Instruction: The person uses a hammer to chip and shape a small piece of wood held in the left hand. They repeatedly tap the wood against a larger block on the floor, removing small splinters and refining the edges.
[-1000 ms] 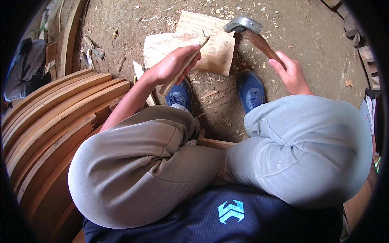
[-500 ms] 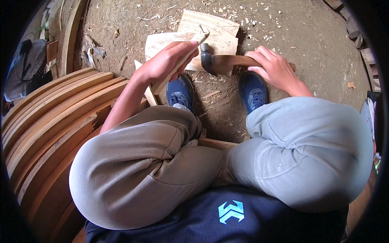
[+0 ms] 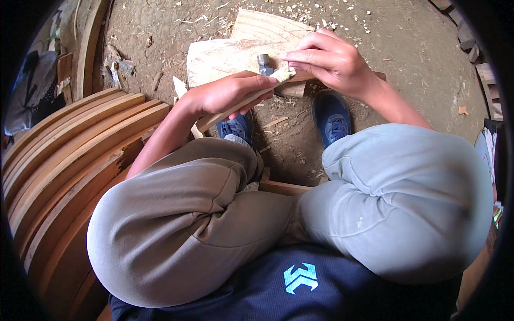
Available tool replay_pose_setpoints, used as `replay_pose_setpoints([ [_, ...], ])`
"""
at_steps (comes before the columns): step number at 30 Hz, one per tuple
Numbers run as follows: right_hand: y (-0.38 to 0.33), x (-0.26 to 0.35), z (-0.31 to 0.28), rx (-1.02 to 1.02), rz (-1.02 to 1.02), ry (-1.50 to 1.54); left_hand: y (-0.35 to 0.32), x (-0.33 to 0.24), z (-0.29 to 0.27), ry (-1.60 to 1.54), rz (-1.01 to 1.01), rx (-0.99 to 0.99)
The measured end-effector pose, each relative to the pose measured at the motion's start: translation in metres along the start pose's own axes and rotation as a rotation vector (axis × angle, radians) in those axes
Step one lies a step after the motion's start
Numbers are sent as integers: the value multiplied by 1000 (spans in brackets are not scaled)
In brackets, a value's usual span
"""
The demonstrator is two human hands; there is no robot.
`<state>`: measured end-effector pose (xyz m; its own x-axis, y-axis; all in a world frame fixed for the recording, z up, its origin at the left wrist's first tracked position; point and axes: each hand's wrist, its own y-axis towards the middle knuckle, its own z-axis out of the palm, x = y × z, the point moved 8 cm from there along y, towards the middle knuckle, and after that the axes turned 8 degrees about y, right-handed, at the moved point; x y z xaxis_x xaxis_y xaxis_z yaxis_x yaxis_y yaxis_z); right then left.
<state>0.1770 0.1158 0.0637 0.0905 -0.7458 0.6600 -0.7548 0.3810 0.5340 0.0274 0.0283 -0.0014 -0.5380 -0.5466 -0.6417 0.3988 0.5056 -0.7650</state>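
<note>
My left hand (image 3: 233, 93) is closed around a narrow wooden strip (image 3: 214, 119), which slants up toward the right. At the strip's far end, the thumb and fingers of my right hand (image 3: 329, 59) pinch a thin metal nail (image 3: 289, 66), mostly hidden by the fingertips. A hammer (image 3: 264, 64) lies on the pale wooden block (image 3: 214, 56) just beyond the strip. Its metal head shows beside my left fingers, while most of its handle is hidden under the strip and my right hand.
Curved wooden pieces (image 3: 80, 144) stand stacked at my left. My blue shoes (image 3: 331, 117) are on the dirt floor, close to the block. Wood chips (image 3: 276, 122) are scattered around. More cut wood (image 3: 465, 40) lies along the far right edge.
My right hand has let go of the hammer, which now rests on the block, and has moved to the strip's tip. My left hand has brought the strip slightly to the right and lower.
</note>
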Motion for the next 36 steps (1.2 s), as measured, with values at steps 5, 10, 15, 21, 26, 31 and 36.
replay_pose_setpoints([
  [5,1,7,-5,-49,-67,-48,-1,-1,5,-17,14,53],
  [10,-2,13,-10,-51,-112,-119,0,-4,8,-24,6,79],
  [15,-2,16,-10,-63,-132,-126,-2,-3,9,-23,12,114],
  [21,-9,9,-6,-18,-88,-158,-6,-2,9,0,-47,100],
  [26,-25,-20,-3,152,242,-269,-17,7,-29,10,50,-172],
  [31,-69,-46,9,354,534,-286,-34,29,-85,-48,147,-501],
  [36,-68,-36,15,468,590,-217,-62,74,-104,16,-61,-607],
])
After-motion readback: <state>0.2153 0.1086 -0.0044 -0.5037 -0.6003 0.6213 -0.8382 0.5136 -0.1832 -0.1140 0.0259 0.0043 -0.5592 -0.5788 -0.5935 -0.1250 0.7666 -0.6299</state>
